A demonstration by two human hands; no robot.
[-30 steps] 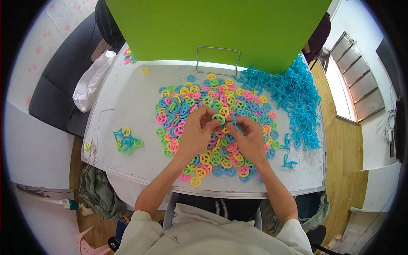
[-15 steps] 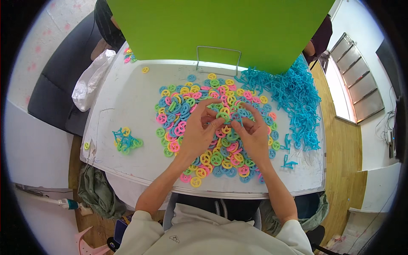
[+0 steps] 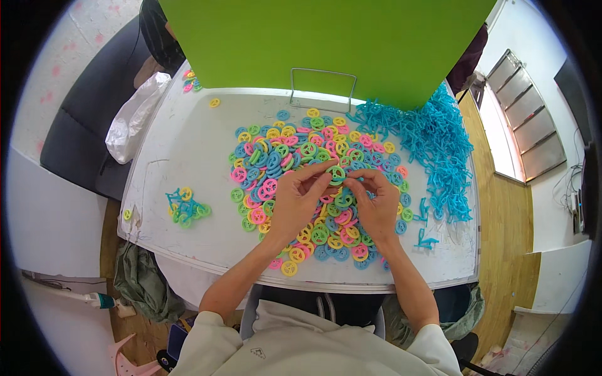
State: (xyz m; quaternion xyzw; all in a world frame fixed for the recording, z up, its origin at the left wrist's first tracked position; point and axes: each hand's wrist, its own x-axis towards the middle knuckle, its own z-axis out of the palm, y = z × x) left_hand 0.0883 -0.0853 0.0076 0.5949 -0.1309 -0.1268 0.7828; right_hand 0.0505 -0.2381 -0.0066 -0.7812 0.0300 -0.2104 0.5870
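Pinching green ring (image 3: 337, 173) between fingertips of left hand (image 3: 300, 202) and right hand (image 3: 376, 203) — likely joining step. Hovering over ring pile (image 3: 295, 156); next calling for firm, aligned press.

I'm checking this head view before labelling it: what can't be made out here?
- Whether the green wheel is pinched by both hands: left hand and right hand fingers cover its edges.
- Wheels under the palms in the wheel pile: hidden by the hands.
- Shape of single blue pieces: too small and tangled.
- Table behind the green screen: blocked.
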